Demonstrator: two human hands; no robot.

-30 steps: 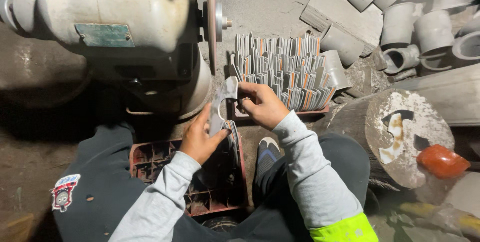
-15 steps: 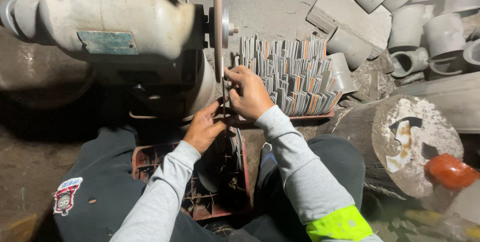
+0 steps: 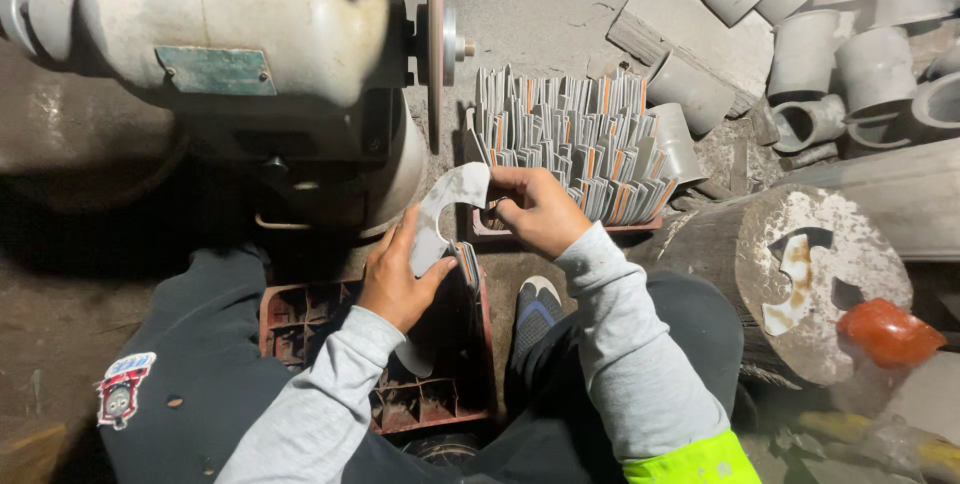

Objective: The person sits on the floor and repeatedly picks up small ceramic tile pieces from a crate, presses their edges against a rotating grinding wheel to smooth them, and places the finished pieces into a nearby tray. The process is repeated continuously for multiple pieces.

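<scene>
Pale grey metal blade blank [image 3: 445, 219], dull and dusty. Cream-white grinder housing [image 3: 240, 29] with a faded teal plate [image 3: 216, 71]. Grey stacked blanks [image 3: 575, 139] streaked with orange edges. Rust-red crate [image 3: 300, 319], dark inside. Light grey sleeves [image 3: 625, 334], neon yellow-green cuff band [image 3: 690, 464]. Dark navy trousers [image 3: 190, 364] with a red-and-blue patch [image 3: 122, 389]. Grey pipe fittings [image 3: 840, 64]. Orange-red lump [image 3: 885, 332] on a brown stump [image 3: 790, 274] blotched white.
</scene>
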